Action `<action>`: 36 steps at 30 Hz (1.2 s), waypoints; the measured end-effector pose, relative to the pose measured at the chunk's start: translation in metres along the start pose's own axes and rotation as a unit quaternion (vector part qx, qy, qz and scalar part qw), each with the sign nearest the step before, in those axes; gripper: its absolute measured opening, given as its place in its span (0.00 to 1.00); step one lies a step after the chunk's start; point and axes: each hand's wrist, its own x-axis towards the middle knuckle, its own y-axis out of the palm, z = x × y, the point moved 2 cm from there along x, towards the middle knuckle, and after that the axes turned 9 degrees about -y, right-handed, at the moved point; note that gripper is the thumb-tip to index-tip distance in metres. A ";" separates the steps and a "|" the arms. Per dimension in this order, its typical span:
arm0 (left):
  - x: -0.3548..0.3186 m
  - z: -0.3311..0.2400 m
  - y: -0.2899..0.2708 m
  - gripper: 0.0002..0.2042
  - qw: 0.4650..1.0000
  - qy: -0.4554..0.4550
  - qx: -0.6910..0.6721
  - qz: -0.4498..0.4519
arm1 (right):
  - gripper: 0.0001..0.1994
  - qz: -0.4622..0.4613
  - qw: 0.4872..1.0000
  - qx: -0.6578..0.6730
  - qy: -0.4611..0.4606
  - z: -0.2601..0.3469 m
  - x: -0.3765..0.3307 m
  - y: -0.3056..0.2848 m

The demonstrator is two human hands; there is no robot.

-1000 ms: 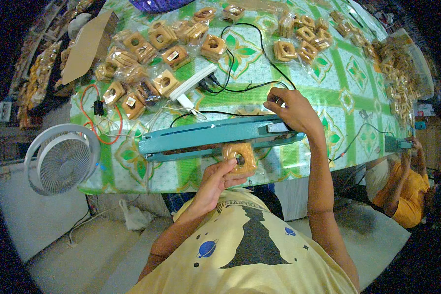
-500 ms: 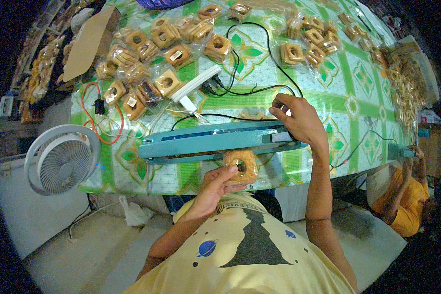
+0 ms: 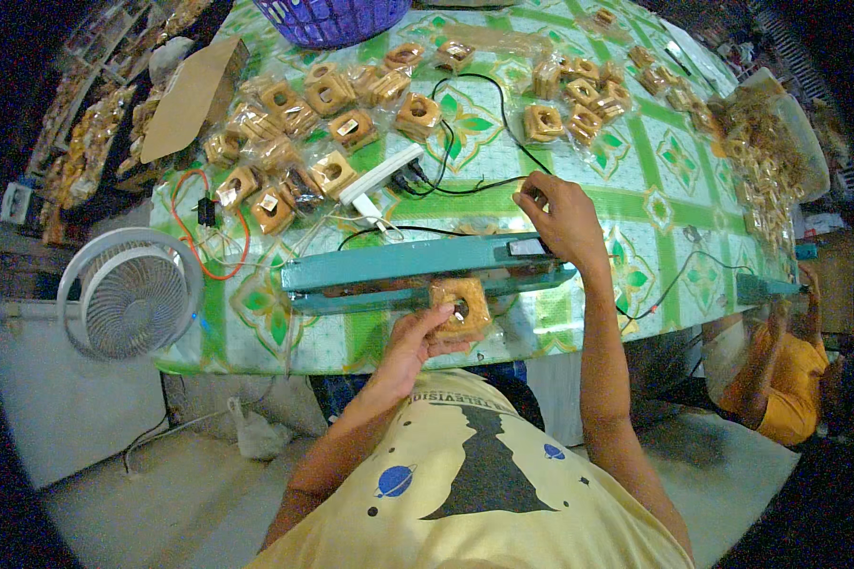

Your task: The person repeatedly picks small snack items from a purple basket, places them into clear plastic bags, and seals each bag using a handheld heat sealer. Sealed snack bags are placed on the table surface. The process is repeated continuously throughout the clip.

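In the head view, the person's left hand (image 3: 410, 348) is holding a square wrapped biscuit pack (image 3: 476, 296) with a round hole through it, the thumb lying near the hole and the other fingers supporting from below, so the fingers are clamping on the pack. The pack is sitting at the near side of a long teal bar sealer (image 3: 399, 266), around the middle of its length; whether its wrapper is reaching between the bars, I cannot tell. The right hand (image 3: 567, 223) is hovering over or resting on the sealer's right end, its fingers curling loosely toward the thumb; whether they are gripping anything, I cannot tell. Behind the sealer, a white power strip (image 3: 382, 174) is lying at a slant on the green-and-white tablecloth (image 3: 669, 270), with black plugs feeding into it. More wrapped packs (image 3: 330, 93) are spreading beyond it, and a purple basket (image 3: 337, 21) is standing at the far edge. A pale round fan (image 3: 135, 302) is standing at the left, while at the far right a co-worker in orange (image 3: 789, 387) is reaching toward another teal device (image 3: 765, 287).
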 end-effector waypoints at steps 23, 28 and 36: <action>-0.036 0.006 0.006 0.24 0.974 -0.034 0.188 0.122 | 0.09 0.022 0.984 0.152 -0.094 0.103 -0.101 -0.026; -0.030 0.007 0.019 0.29 0.916 0.017 0.347 0.199 | 0.07 0.134 0.966 0.222 0.002 0.075 -0.130 -0.026; -0.078 -0.102 -0.012 0.18 0.861 0.115 0.470 0.158 | 0.03 0.022 0.991 -0.005 0.131 -0.057 -0.122 -0.100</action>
